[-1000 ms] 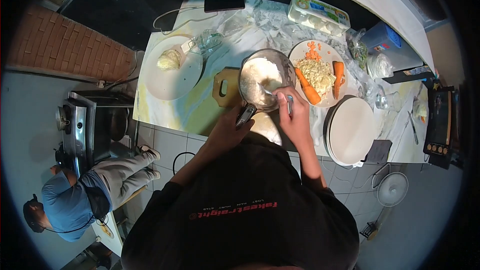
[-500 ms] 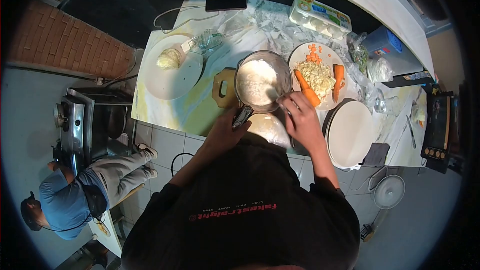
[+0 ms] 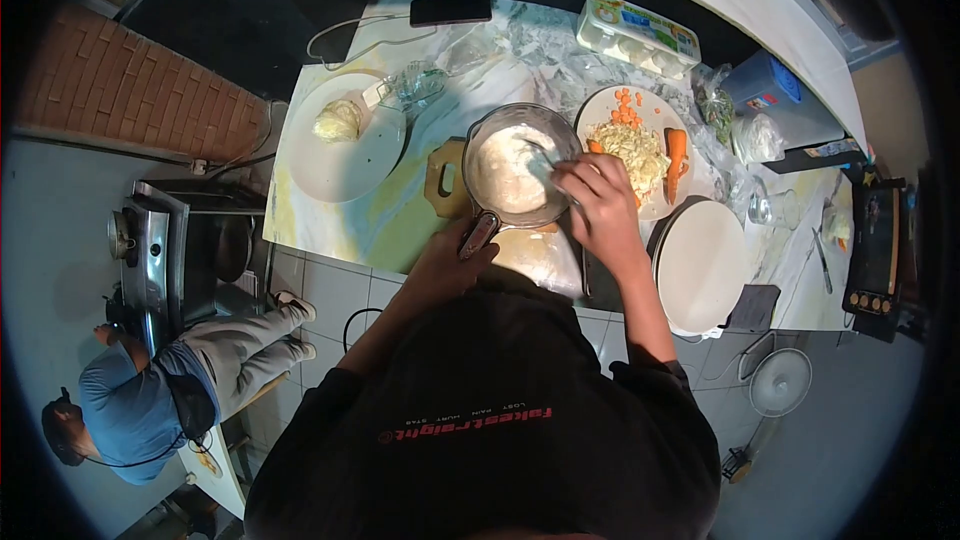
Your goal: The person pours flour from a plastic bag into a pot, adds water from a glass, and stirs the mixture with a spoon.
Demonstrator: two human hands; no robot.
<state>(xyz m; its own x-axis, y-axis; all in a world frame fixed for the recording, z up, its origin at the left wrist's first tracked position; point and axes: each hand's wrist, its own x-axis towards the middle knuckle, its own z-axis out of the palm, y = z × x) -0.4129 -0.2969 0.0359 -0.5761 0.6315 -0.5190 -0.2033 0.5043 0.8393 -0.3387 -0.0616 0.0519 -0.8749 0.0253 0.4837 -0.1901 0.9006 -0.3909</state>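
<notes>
**Q:** Where is the pot [image 3: 470, 172]?

**A:** Directly ahead of both hands, on the board [image 3: 445, 178] on the table [image 3: 380, 225]. The fingers of my left hand [image 3: 452, 258] are wrapped around the handle [image 3: 478, 235]. My right hand [image 3: 597, 202] pinches the spoon [image 3: 538, 158] in the batter [image 3: 505, 178].

**Q:** Correct technique?

**A:** In my judgement: brace the handle firmly and sweep along the wall. Avoid the plate [image 3: 662, 112] just right of my fingers.

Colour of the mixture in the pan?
White mixture, seen best in the head view.

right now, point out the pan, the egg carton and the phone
pan [image 3: 520, 108], head view, far rim
egg carton [image 3: 637, 32], head view, middle of lid
phone [image 3: 450, 8], head view, middle of dark face
</notes>
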